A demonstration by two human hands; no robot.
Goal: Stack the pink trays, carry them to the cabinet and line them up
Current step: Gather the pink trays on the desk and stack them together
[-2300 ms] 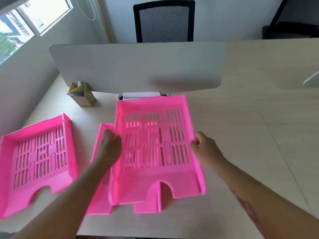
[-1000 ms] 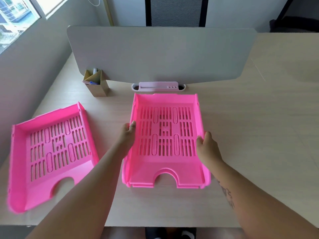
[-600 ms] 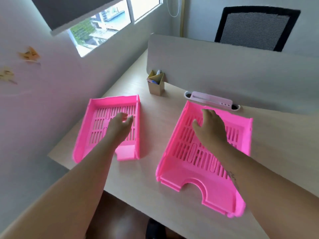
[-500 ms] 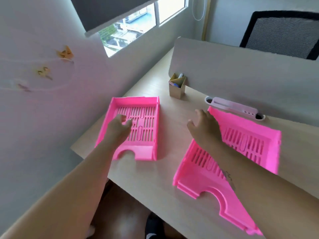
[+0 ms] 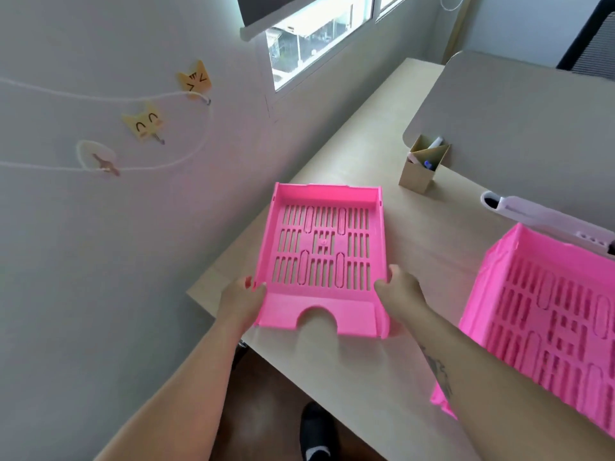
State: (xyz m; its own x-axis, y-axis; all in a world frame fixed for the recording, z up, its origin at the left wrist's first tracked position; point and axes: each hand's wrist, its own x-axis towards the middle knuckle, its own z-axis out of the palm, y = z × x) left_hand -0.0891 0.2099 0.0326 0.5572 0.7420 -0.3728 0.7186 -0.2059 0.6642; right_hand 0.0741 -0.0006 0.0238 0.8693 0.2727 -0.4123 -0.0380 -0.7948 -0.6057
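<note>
A single pink tray (image 5: 321,254) with a slotted floor lies near the left corner of the wooden desk (image 5: 362,377), its notched front edge towards me. My left hand (image 5: 241,302) grips its left wall and my right hand (image 5: 399,291) grips its right wall near the front. To the right lies a stack of pink trays (image 5: 549,324), partly cut off by the frame edge, with my right forearm crossing in front of its near corner.
A cardboard pen holder (image 5: 421,168) stands at the foot of the grey desk divider (image 5: 519,124). A white organiser (image 5: 539,217) lies behind the stack. The wall with cat-shaped hooks (image 5: 146,124) borders the desk's left side. A shoe (image 5: 317,434) shows below the desk edge.
My view has swung left to the single tray. Both hands left the stacked trays, and each now grips one side wall of the single tray.
</note>
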